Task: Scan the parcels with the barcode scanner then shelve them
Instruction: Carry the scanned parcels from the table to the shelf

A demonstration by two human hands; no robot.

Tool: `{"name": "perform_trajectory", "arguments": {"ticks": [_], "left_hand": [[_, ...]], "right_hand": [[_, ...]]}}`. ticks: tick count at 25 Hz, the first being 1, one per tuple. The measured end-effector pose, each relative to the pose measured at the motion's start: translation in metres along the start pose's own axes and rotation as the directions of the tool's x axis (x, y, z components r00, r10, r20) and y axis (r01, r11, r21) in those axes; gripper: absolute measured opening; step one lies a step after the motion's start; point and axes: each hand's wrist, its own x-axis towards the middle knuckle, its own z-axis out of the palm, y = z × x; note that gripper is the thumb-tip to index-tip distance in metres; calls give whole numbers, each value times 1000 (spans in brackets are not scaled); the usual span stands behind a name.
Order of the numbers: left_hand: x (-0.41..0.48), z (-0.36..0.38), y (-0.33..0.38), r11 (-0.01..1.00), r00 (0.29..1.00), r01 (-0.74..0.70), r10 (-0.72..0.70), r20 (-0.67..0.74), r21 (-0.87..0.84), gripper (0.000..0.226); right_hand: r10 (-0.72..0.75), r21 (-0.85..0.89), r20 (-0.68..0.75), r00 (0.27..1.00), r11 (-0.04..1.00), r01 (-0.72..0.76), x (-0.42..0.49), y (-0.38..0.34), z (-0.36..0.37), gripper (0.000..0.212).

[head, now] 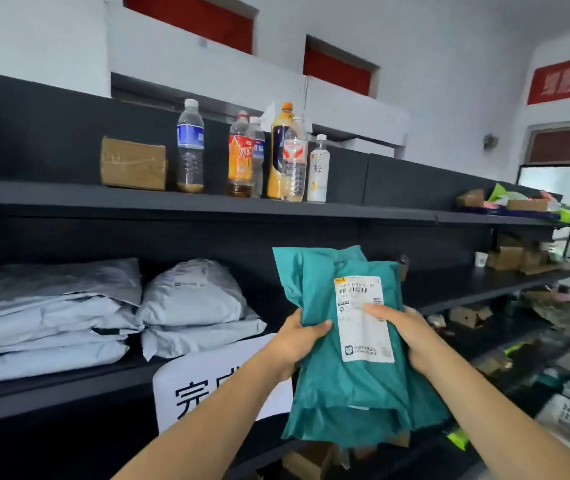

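Hands reach forward from bare forearms in the head view; left hand (pixel 299 336) curls its fingers round the left edge of a teal parcel (pixel 342 344), thumb pressed on its front; right hand (pixel 403 332) clamps the right edge, thumb lying across the white label (pixel 363 318); the parcel stands upright before the dark shelving (pixel 69 199). Six bottles (pixel 190 145) and one taped carton (pixel 133 163) stand on the upper shelf; grey mailer bags (pixel 192 292) lie in two stacks below

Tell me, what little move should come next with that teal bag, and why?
Probably ease the teal parcel forward onto the bare stretch of middle shelf behind it. Both the left hand and the right hand grip it upright, label facing the person, right of the grey mailers. No scanner is in view.
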Motion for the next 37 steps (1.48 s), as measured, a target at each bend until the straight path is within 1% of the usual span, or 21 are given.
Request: {"name": "perform_trajectory", "arguments": {"ticks": [3,5,8,9,12,13,14,15,16,17,19,21,22,25,27,28,30,31,33,35,37], "left_hand": [[71,-36,0,998,992,6,2,-123,65,41],[120,-65,-1,993,979,-9,32,-201,115,47],[187,-103,4,976,946,-14,83,-313,215,56],[208,-114,8,976,936,-11,87,-342,218,57],[258,-150,11,976,900,48,50,-432,213,60],[269,-160,9,971,881,81,36,-472,226,64],[278,-166,4,959,861,121,28,-509,257,70],[286,-168,-2,934,847,178,15,-531,310,76],[291,-166,-9,889,841,248,0,-542,385,82],[295,-162,-14,830,841,316,-20,-541,460,88],[297,-151,-21,745,847,372,-28,-531,553,95],[286,-138,-16,700,839,378,17,-543,606,83],[277,-131,-10,715,830,355,57,-556,603,72],[236,-104,23,791,765,288,149,-626,540,39],[204,-85,42,768,733,290,206,-649,571,23],[188,-75,48,745,725,296,233,-649,598,14],[153,-64,51,712,709,322,255,-658,623,17],[138,-62,49,709,706,340,242,-666,618,21],[97,-61,45,702,669,396,222,-710,592,23],[47,-71,48,700,595,450,229,-771,555,25],[-16,-86,55,702,499,483,272,-823,524,25]], "right_hand": [[83,25,117,990,996,-86,91,26,24,25],[114,21,169,979,993,-119,150,42,42,29],[151,28,231,961,986,-162,240,51,73,39],[156,20,254,955,986,-167,267,53,85,44],[179,3,314,932,982,-189,330,61,116,69],[191,-4,327,925,980,-201,342,68,121,66],[207,-31,339,918,977,-209,349,75,125,53],[230,-87,347,909,973,-212,355,85,127,41],[255,-150,342,904,965,-215,357,93,127,37],[284,-216,338,897,952,-219,361,100,126,44],[315,-312,337,887,926,-210,370,107,124,64],[315,-342,375,872,921,-186,371,99,118,66],[298,-330,389,872,928,-171,369,93,115,61],[167,-331,390,905,943,-31,352,71,100,44],[70,-331,368,927,942,60,330,56,89,37],[27,-301,386,922,948,98,316,48,86,33],[-29,-202,496,868,968,148,282,31,90,20],[-48,-163,553,832,973,164,264,25,96,14],[-67,-118,667,742,974,194,219,13,115,7],[-64,-105,774,630,968,226,170,7,143,8],[-52,-115,859,509,950,290,120,4,178,11]]}}
